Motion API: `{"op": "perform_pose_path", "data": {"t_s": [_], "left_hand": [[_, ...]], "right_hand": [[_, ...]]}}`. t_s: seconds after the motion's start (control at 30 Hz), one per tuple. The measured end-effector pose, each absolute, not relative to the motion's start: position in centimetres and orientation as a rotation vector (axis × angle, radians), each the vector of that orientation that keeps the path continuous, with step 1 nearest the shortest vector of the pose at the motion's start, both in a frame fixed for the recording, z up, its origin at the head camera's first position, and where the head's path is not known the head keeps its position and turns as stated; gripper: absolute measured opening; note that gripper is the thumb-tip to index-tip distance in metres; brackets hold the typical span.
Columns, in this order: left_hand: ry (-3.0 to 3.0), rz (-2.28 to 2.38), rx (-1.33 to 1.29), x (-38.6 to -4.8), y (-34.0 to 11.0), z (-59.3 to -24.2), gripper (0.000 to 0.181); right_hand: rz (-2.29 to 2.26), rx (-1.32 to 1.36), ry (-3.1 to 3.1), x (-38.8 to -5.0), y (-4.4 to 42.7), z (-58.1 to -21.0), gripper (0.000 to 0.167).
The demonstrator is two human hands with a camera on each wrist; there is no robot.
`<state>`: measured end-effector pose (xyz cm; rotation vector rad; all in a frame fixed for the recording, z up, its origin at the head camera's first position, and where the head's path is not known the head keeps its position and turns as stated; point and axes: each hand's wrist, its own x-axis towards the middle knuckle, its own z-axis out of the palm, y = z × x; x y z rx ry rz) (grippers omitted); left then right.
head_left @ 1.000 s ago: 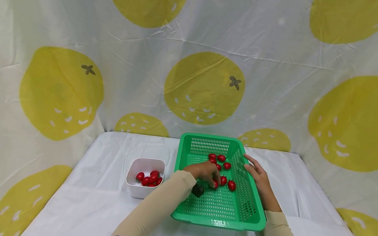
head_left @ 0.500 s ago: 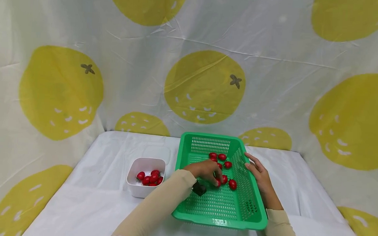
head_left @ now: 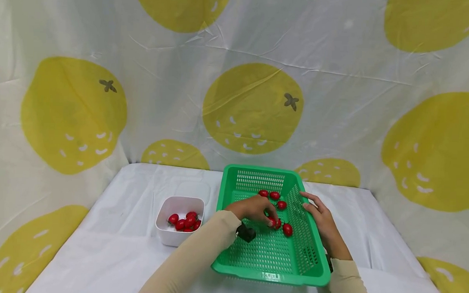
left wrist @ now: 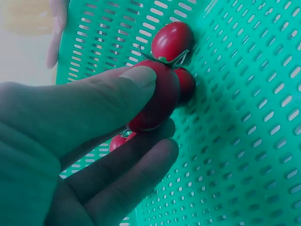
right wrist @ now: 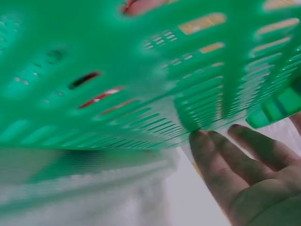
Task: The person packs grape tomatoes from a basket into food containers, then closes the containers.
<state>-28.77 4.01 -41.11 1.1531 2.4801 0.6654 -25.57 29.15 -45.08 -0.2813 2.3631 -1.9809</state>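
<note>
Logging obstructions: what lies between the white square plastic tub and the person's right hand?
In the head view, the green slotted plastic basket, the left arm's beige sleeve across its rim, and, inside, the left hand and red oval tomatoes.

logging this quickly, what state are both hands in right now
Left hand: closed, pinching a cherry tomato.
Right hand: open, touching the green plastic basket.
</note>
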Motion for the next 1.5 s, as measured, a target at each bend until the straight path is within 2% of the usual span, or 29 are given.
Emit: {"op": "perform_pose_path", "data": {"t_s": [1.07, 1.5], "left_hand": [[2.461, 0.696, 1.196, -28.84, 4.27, -40.94, 0.016], [2.438, 0.829, 1.178, -28.8, 3.84, -40.22, 0.024]], "right_hand": [[-1.997, -0.236, 2.302, -26.07, 29.31, -45.34, 0.049], [-1.989, -0.223, 2.3, -25.83, 29.1, -45.35, 0.051]]}}
